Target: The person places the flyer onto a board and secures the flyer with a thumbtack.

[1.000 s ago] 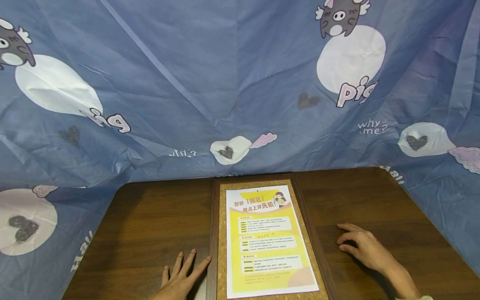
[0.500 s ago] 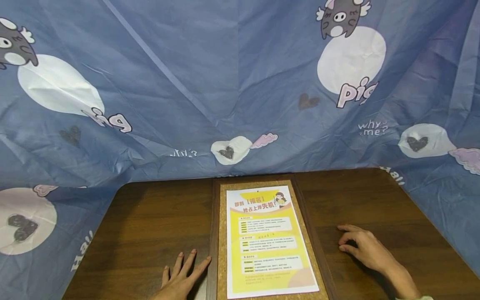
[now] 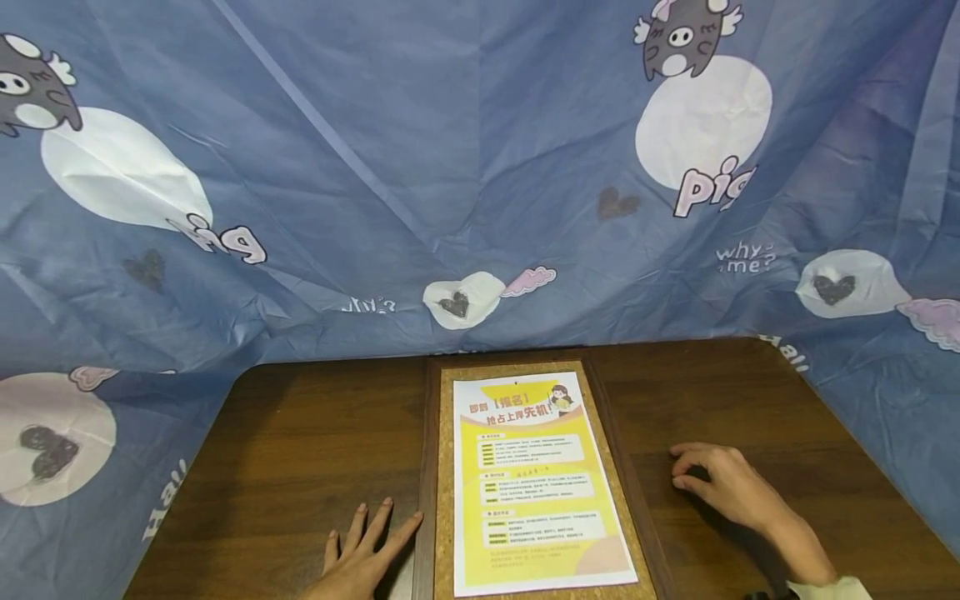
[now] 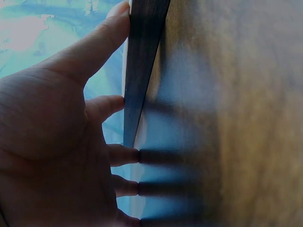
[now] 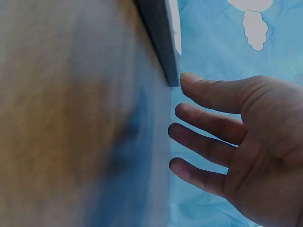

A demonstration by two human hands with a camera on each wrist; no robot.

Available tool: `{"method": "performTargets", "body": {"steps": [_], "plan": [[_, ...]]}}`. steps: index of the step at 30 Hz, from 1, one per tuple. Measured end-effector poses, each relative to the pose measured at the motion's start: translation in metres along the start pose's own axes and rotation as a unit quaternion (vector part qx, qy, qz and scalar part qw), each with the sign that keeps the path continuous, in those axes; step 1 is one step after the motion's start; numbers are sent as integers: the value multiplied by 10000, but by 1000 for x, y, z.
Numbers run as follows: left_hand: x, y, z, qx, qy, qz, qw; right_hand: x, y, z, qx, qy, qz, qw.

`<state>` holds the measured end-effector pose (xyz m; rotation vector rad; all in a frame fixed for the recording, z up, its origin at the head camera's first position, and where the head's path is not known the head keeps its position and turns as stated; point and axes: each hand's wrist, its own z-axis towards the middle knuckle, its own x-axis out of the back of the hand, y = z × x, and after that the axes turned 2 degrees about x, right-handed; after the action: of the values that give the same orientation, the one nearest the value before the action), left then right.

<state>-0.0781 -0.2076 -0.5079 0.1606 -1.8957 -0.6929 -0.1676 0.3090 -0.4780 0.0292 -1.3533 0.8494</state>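
Observation:
A yellow and white printed sheet (image 3: 540, 483) lies on a cork board (image 3: 445, 500) with a dark wooden frame, in the middle of the head view. Left of it my left hand (image 3: 358, 560) rests with spread fingers, its fingertips down on the tabletop. The thumb touches the side of the frame (image 4: 144, 56) in the left wrist view. To the right of the board my right hand (image 3: 731, 487) hovers just over the table, palm down and fingers loosely bent. Between its thumb and fingers (image 5: 206, 142) nothing is held in the right wrist view.
The dark brown wooden table (image 3: 315, 442) spreads out on both sides of the board. A blue curtain (image 3: 360, 167) printed with pigs and hearts hangs behind it and along both sides. A pale sleeve (image 3: 832, 588) shows at the right wrist.
My right hand has risen slightly and shifted a little left, its fingers bent somewhat more; more of the sleeve shows. The left hand and the sheet stay where they were.

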Motion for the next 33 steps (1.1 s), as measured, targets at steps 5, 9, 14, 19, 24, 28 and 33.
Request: {"method": "performTargets", "body": {"steps": [5,9,14,19,24,28,33], "plan": [[1,2,-1,12,4,-34,10000,3,-6,11,113,-14,52,9999],[3,5,-2,43,-10,15,10000,4,-12,20,131,-71,76,9999],[5,7,-3,50,-52,23,10000,3,-19,34,247,-55,80,9996],[5,7,-3,61,-68,-27,10000,1,-27,47,441,-96,145,9989],[3,6,-4,-14,21,31,10000,0,-36,61,631,-161,113,9978],[3,6,-4,-107,115,85,9998,1,-46,75,716,-189,63,9972],[3,6,-4,-167,131,45,9998,-1,-57,91,836,-225,84,9962]]}}
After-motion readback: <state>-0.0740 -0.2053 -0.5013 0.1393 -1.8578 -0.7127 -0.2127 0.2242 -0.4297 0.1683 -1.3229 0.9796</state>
